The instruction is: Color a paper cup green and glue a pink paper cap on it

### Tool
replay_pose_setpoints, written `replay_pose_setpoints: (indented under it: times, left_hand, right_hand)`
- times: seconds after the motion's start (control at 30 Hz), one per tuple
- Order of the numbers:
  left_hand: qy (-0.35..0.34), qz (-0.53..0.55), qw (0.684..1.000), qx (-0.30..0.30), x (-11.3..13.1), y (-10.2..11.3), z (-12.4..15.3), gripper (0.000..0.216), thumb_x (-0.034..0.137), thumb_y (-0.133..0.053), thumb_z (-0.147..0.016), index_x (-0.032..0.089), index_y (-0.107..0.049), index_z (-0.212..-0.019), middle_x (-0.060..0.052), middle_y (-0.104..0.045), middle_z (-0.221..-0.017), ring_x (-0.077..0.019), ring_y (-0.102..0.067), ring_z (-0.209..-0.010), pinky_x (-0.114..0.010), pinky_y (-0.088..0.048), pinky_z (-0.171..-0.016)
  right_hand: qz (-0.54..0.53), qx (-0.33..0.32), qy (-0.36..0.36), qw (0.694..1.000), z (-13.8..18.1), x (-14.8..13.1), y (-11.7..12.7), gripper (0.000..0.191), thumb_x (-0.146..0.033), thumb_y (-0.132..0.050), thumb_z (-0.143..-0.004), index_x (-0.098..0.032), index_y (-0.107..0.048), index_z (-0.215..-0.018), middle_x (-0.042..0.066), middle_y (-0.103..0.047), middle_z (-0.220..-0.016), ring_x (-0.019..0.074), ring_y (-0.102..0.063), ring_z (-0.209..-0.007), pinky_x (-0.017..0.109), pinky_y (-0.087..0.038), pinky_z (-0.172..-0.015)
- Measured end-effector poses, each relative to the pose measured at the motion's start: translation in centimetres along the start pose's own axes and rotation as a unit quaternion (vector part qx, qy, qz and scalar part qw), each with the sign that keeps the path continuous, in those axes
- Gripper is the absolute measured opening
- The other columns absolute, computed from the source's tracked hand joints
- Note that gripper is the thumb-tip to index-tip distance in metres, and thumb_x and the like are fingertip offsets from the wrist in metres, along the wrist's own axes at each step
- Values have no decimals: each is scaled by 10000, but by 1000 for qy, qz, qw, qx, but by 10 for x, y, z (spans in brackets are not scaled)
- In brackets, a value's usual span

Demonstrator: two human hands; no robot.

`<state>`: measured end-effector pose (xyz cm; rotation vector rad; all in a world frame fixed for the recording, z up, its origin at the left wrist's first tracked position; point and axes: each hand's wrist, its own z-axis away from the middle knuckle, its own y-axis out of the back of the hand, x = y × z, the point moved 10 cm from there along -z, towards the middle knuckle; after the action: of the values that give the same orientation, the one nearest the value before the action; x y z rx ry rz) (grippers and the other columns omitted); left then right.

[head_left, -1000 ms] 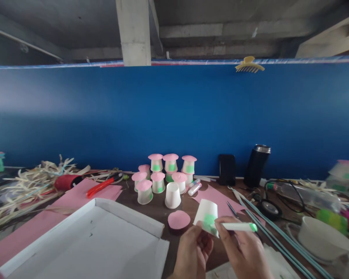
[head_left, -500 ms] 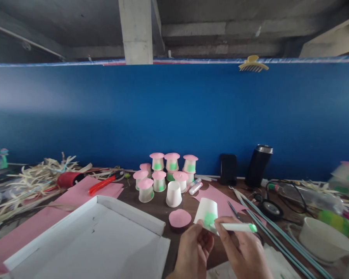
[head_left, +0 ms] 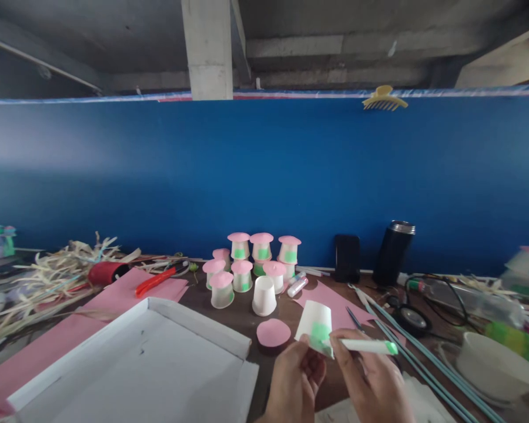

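A white paper cup (head_left: 312, 314), tilted upside down, is pinched at its rim by my left hand (head_left: 296, 376). Green colour covers a patch on its lower side. My right hand (head_left: 367, 376) grips a white marker with a green end (head_left: 365, 346), its tip close to the green patch; whether it touches is hard to tell. Left of the cup lies a pink paper disc (head_left: 273, 333). Behind it another white cup (head_left: 264, 296) stands upside down, plain. Several cups with pink disc tops (head_left: 221, 290) and green patches are grouped and stacked beyond.
A white box lid (head_left: 194, 329) takes up the front left, over pink paper (head_left: 62, 346). Red scissors or cutter (head_left: 156, 282) and shredded strips lie further left. On the right are a black flask (head_left: 393, 252), a black phone (head_left: 347, 258), blue-green strips (head_left: 417, 355) and a white bowl (head_left: 496, 364).
The marker has shifted slightly to the right, away from the middle of the green patch. The cup remains in my left hand; the whole view has moved a little.
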<state>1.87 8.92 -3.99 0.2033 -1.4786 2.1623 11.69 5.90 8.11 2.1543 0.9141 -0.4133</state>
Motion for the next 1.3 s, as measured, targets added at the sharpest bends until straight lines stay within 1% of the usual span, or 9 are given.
replay_pose_setpoints:
  times: [0.13,0.3,0.43,0.6,0.73,0.9,1.03,1.17,1.3]
  left_hand:
    - [1,14,1000,11,2,1,0,116,142,-566,-800,111,-579,-689,-35,-613,-598,-103,-580,-560,-226,-469,-622]
    - [44,11,997,60,0,8,-2,92,207,-556,-827,122,-561,-792,-63,-656,-659,-139,-625,-605,-259,-486,-639]
    - [58,0,997,51,-2,8,-4,115,228,-566,-823,113,-560,-827,-70,-667,-652,-153,-637,-602,-269,-490,-639]
    - [55,-21,997,44,-3,7,-4,142,230,-565,-825,91,-575,-852,-79,-681,-658,-155,-645,-604,-272,-495,-647]
    - [55,-27,997,48,-4,8,-3,120,220,-558,-829,101,-575,-824,-79,-689,-655,-153,-648,-598,-270,-491,-640]
    - [49,-26,998,14,-5,4,-3,143,226,-545,-839,91,-591,-824,-93,-699,-678,-161,-656,-622,-280,-492,-660]
    - [55,-31,998,10,-7,5,-4,161,235,-547,-837,85,-602,-824,-95,-699,-681,-166,-656,-629,-282,-488,-661]
    - [54,-22,998,-1,-6,3,-4,168,233,-542,-833,80,-613,-832,-92,-695,-694,-167,-653,-641,-273,-480,-637]
    - [51,-10,999,-2,-5,2,-2,155,217,-542,-829,82,-618,-817,-92,-691,-695,-171,-654,-649,-284,-486,-655]
  right_hand:
    - [-11,-5,5,1000,1,1,0,218,-355,-464,-891,-207,-624,-874,41,-697,-800,166,-665,-717,212,-506,-639]
    - [37,62,-17,997,2,16,16,220,-392,-493,-871,-215,-621,-894,39,-697,-857,182,-663,-793,230,-503,-699]
    - [44,57,-15,997,1,19,17,214,-392,-488,-872,-219,-612,-895,35,-690,-860,182,-656,-795,234,-497,-701]
    - [41,57,-24,997,-1,17,17,218,-386,-468,-882,-219,-607,-895,33,-686,-845,175,-654,-772,230,-495,-679]
    - [48,51,-18,997,-4,12,16,220,-377,-465,-885,-221,-619,-865,32,-682,-817,167,-653,-738,223,-497,-661]
    - [49,44,-12,998,-3,10,14,227,-365,-455,-890,-211,-621,-876,48,-684,-836,172,-655,-753,225,-504,-658]
    - [55,53,-12,997,-1,12,14,207,-359,-465,-889,-215,-613,-879,42,-682,-840,166,-654,-753,227,-504,-668]
    - [51,29,3,998,-1,10,8,197,-352,-466,-889,-220,-612,-873,30,-679,-792,159,-648,-692,220,-500,-617]
    - [46,38,14,998,-2,9,9,181,-330,-465,-892,-216,-605,-883,37,-676,-825,164,-651,-758,227,-503,-665]
